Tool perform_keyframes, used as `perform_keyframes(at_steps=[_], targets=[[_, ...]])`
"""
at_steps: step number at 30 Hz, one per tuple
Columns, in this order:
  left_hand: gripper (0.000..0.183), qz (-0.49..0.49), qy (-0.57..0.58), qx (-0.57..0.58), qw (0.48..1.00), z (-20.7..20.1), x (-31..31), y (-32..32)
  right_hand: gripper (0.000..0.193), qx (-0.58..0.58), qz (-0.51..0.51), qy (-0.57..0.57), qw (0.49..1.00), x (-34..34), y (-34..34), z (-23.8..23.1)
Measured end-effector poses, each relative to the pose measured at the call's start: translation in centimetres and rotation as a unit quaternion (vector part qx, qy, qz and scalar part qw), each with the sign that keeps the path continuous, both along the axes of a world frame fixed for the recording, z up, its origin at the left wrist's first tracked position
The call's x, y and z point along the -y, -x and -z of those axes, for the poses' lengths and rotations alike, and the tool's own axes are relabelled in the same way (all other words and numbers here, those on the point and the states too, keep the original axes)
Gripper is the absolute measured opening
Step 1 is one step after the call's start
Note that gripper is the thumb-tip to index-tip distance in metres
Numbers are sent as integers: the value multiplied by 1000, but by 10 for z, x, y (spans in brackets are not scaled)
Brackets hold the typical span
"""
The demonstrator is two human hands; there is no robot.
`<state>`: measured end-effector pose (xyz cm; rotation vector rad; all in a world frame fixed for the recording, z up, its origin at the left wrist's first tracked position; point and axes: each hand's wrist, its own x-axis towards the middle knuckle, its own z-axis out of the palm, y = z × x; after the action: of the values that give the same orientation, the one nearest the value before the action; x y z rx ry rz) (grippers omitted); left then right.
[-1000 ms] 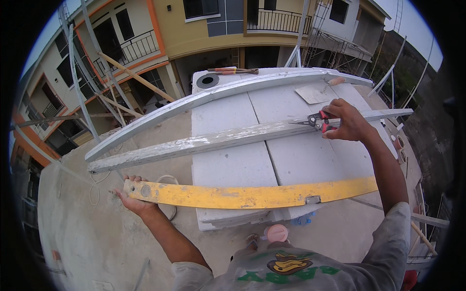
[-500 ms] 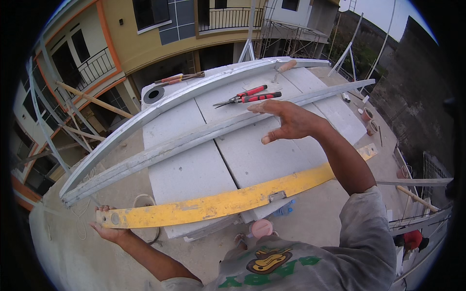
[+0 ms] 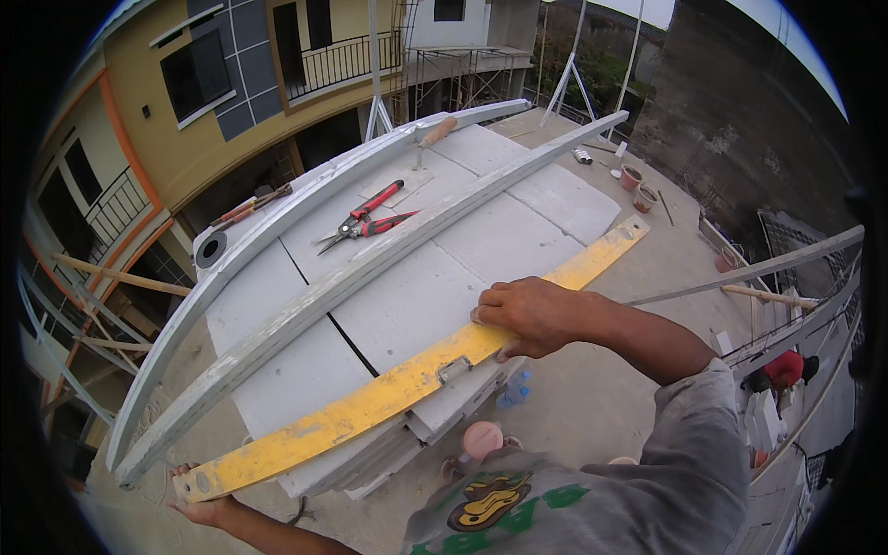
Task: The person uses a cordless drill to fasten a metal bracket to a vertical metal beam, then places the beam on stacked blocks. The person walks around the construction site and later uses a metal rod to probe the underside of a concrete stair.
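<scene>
**White blocks (image 3: 421, 301) at centre, yellow level (image 3: 370, 395) in both hands**

Houses (image 3: 153, 83) fill the upper left. The level slants from lower left to right of centre, along the blocks' near edge; whether it touches them I cannot tell. The left hand (image 3: 205, 509) grips its lower-left end; the right hand (image 3: 532, 316), well apart, is clamped on it just right of centre. Red-handled snips (image 3: 350, 225) lie above centre, beside a metal bar (image 3: 319, 298).
</scene>
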<state>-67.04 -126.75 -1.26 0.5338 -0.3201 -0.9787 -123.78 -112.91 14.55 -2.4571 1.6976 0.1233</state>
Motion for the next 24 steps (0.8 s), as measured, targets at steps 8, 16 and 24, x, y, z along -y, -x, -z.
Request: perform_keyframes(at_steps=[8, 16, 24], targets=[[71, -52, -103, 49, 992, -35, -25, 94, 56, 29, 83, 38, 995, 57, 45, -11], [61, 71, -110, 168, 977, -32, -42, 114, 62, 32, 136, 89, 986, 84, 101, 7], [56, 89, -85, 164, 979, -39, -45, 149, 58, 83, 293, 266, 915, 40, 104, 52]])
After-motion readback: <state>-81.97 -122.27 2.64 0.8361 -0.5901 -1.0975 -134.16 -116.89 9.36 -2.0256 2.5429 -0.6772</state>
